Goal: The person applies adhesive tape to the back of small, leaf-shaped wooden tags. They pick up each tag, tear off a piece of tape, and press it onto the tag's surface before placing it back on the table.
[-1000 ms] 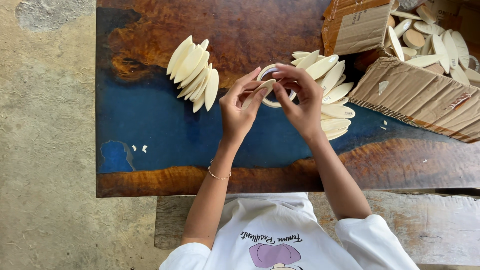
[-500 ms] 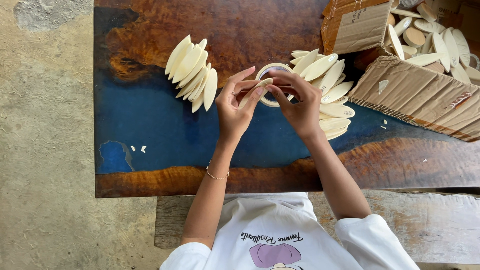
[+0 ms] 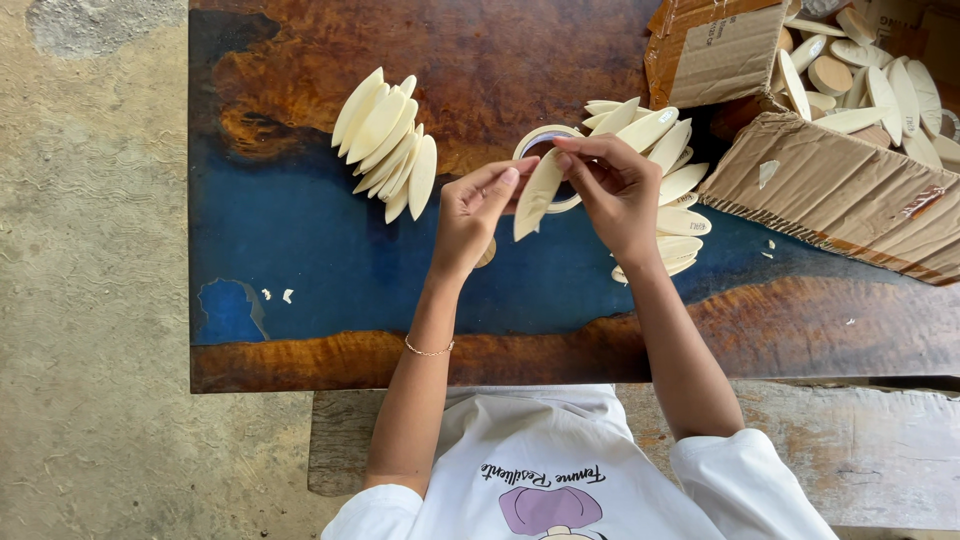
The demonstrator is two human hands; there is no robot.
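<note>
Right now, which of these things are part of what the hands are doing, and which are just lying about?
In use: left hand, right hand, oval piece, tape roll.

Lying about: left stack, right pile, cardboard box, table.

Both hands raised close together: left hand (image 3: 472, 208), right hand (image 3: 612, 185), fingertips pinched.

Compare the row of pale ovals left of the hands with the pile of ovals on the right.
The left row stands apart on the table, neatly overlapped, clear of both hands. The right pile is looser and fanned, partly hidden behind the right hand, next to the cardboard box. Both hold the same flat, cream, pointed-oval pieces, like the one held between the left hand and the right.
</note>
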